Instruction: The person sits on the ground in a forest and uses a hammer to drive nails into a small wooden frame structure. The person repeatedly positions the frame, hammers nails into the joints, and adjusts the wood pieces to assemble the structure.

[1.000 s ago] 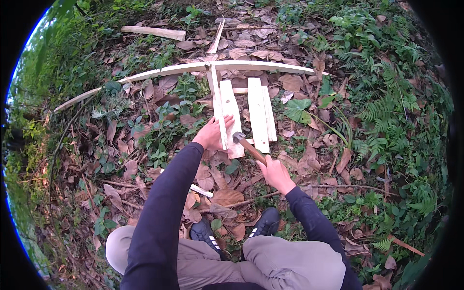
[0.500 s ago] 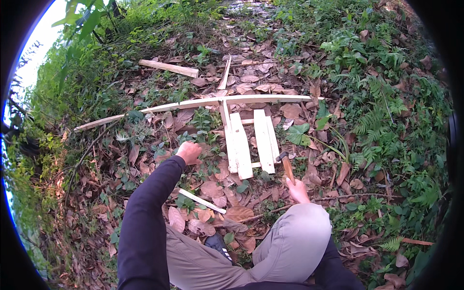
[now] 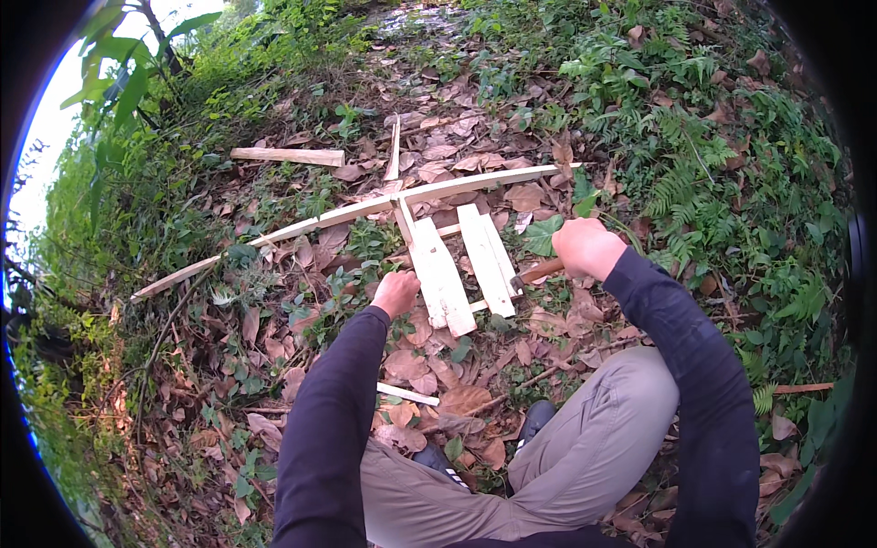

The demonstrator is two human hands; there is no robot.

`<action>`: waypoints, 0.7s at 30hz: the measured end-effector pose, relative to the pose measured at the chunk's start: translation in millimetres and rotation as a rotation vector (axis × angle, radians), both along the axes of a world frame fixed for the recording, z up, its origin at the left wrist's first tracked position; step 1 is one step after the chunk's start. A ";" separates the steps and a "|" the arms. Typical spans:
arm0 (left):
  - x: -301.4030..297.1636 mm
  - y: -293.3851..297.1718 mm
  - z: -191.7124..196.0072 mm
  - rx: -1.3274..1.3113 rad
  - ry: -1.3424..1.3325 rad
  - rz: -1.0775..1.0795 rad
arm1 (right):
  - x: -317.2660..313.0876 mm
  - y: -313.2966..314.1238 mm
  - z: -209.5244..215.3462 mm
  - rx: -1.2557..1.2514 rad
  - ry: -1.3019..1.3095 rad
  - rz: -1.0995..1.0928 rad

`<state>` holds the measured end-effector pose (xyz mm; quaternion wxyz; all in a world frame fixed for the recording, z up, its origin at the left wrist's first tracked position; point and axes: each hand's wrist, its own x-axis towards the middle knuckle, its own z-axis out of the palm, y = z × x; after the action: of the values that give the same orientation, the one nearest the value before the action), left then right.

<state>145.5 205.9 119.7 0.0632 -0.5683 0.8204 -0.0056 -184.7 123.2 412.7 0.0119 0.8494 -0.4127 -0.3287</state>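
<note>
My right hand [image 3: 589, 248] is wrapped round the wooden handle of a hammer [image 3: 541, 272], whose dark head is low beside the frame's right side. My left hand [image 3: 396, 294] is closed just left of the frame; anything in its fingers is too small or hidden to name. The frame lies on the ground: a wide pale left board [image 3: 443, 279] and a right board [image 3: 484, 256] with a narrower strip along its edge, over thin crosspieces [image 3: 448, 230]. A short wooden piece [image 3: 403, 222] stretches between the left board's far end and a long wooden strip [image 3: 347, 213].
A loose wooden stick [image 3: 288, 156] and a narrow pointed piece [image 3: 394, 151] lie beyond the long strip. Near my shoes [image 3: 537, 420] is a short white strip [image 3: 407, 394]. Dry leaves cover the ground, with ferns [image 3: 671, 190] at right and thin branches about.
My right hand has risen forward from beside my knee with the hammer, whose head stays near the frame. My left hand has moved right, closer to the left board. The view has shifted and tilted.
</note>
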 end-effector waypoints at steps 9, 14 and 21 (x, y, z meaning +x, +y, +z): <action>-21.8 -82.3 -69.4 -0.028 0.148 0.049 | -2.8 17.8 -5.6 0.243 0.049 -0.097; -20.0 -89.9 -89.2 -0.080 0.300 0.072 | -4.4 20.0 -6.6 0.203 0.002 -0.114; -7.1 -82.9 -83.8 -0.151 0.367 0.175 | -8.2 8.1 -13.6 0.180 -0.114 -0.125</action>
<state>138.4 122.9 35.9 -0.1299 -0.6318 0.7630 0.0419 -192.9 131.3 399.1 -0.1083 0.8370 -0.4336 -0.3159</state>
